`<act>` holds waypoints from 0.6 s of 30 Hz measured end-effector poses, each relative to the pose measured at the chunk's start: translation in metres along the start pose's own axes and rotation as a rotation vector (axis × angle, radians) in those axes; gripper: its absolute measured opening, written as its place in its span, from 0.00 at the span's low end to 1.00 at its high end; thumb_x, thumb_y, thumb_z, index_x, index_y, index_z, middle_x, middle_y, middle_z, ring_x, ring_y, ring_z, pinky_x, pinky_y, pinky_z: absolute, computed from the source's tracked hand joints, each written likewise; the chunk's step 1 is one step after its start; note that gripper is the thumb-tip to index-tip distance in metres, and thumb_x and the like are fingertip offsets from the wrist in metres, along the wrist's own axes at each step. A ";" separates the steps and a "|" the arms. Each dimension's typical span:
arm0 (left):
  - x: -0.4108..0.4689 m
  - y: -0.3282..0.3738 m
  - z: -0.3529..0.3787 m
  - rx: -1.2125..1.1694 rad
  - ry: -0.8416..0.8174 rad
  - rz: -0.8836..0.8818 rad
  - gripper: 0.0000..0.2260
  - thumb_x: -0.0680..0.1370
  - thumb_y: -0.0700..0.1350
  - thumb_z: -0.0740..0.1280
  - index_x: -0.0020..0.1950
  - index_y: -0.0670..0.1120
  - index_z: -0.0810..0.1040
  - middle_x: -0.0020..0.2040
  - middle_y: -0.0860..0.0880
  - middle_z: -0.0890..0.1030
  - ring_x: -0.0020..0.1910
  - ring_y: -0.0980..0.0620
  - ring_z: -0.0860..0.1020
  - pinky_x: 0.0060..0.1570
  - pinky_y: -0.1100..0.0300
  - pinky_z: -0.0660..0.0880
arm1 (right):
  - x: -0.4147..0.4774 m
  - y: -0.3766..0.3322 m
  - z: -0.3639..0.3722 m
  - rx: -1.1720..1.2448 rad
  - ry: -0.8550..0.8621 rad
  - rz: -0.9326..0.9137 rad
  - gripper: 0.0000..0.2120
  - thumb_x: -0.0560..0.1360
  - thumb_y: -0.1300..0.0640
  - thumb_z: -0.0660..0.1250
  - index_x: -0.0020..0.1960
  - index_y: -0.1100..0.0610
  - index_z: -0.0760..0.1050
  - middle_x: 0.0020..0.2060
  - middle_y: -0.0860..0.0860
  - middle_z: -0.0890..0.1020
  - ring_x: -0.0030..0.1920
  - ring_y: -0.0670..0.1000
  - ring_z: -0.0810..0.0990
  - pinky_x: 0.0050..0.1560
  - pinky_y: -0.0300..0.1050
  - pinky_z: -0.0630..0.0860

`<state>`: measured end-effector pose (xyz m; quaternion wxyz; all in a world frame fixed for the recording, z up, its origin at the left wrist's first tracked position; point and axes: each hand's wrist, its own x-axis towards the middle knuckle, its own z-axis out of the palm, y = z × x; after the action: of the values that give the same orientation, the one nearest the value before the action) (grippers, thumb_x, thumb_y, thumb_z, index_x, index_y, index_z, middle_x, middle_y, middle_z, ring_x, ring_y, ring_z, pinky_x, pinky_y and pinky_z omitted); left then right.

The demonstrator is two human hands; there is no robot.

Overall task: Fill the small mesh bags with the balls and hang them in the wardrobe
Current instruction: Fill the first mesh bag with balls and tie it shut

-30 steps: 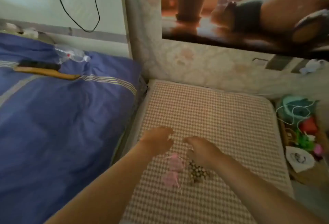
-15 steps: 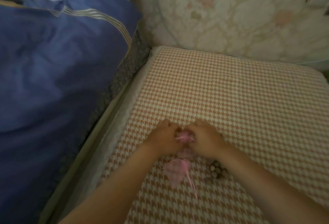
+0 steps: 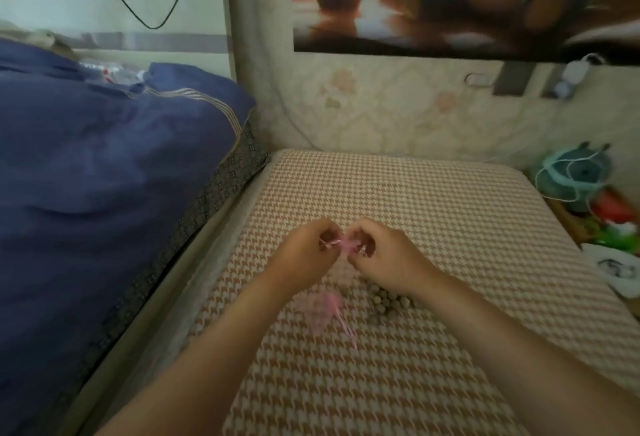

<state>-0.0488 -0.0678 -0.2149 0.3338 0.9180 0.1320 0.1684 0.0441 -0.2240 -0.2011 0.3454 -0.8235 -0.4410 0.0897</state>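
My left hand [image 3: 304,255] and my right hand [image 3: 384,255] meet above a houndstooth cushion [image 3: 450,227], both pinching the top of a small pink mesh bag [image 3: 346,245] by its ribbon drawstrings. Its body hangs faintly between my wrists. A second pink mesh bag [image 3: 320,311] lies flat on the cushion just below my left wrist, its ribbon trailing toward me. Several small pale balls [image 3: 389,300] sit in a cluster on the cushion under my right wrist, partly hidden by it.
A blue duvet [image 3: 104,175] covers the bed to the left, above cushion level. A floral wall [image 3: 398,106] with a poster stands behind the cushion. At the right edge a box [image 3: 595,213] holds yarn and colourful items.
My hands reached the upper pink bag, gripped it and lifted its top off the cushion. The camera dipped down and then tilted back up.
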 end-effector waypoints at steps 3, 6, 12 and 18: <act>-0.034 0.036 -0.015 0.012 -0.012 0.057 0.05 0.76 0.43 0.69 0.48 0.54 0.78 0.39 0.59 0.77 0.38 0.61 0.75 0.38 0.68 0.71 | -0.045 -0.036 -0.022 0.035 0.072 0.095 0.06 0.79 0.50 0.67 0.46 0.48 0.82 0.40 0.44 0.84 0.41 0.43 0.81 0.44 0.44 0.79; -0.072 0.066 -0.025 0.011 -0.024 0.106 0.05 0.76 0.44 0.69 0.49 0.54 0.80 0.42 0.59 0.80 0.41 0.59 0.77 0.41 0.62 0.75 | -0.091 -0.063 -0.036 0.029 0.133 0.172 0.16 0.81 0.50 0.65 0.40 0.55 0.84 0.35 0.52 0.85 0.38 0.53 0.82 0.40 0.49 0.78; -0.142 0.101 -0.018 -0.080 -0.052 0.135 0.08 0.76 0.41 0.69 0.50 0.54 0.79 0.41 0.60 0.79 0.41 0.63 0.78 0.39 0.72 0.71 | -0.172 -0.088 -0.036 0.375 0.147 0.342 0.04 0.76 0.55 0.74 0.49 0.54 0.82 0.40 0.51 0.87 0.38 0.49 0.86 0.44 0.45 0.84; -0.158 0.106 -0.002 -0.023 -0.078 0.132 0.11 0.75 0.41 0.70 0.56 0.51 0.80 0.47 0.61 0.78 0.51 0.59 0.77 0.47 0.74 0.69 | -0.195 -0.068 -0.019 0.388 0.193 0.444 0.03 0.75 0.54 0.76 0.44 0.53 0.87 0.39 0.47 0.87 0.42 0.53 0.87 0.47 0.51 0.85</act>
<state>-0.1791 -0.2017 -0.1789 0.3374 0.9267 0.0560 0.1558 -0.1083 -0.3611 -0.1736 0.5083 -0.8232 -0.1901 0.1670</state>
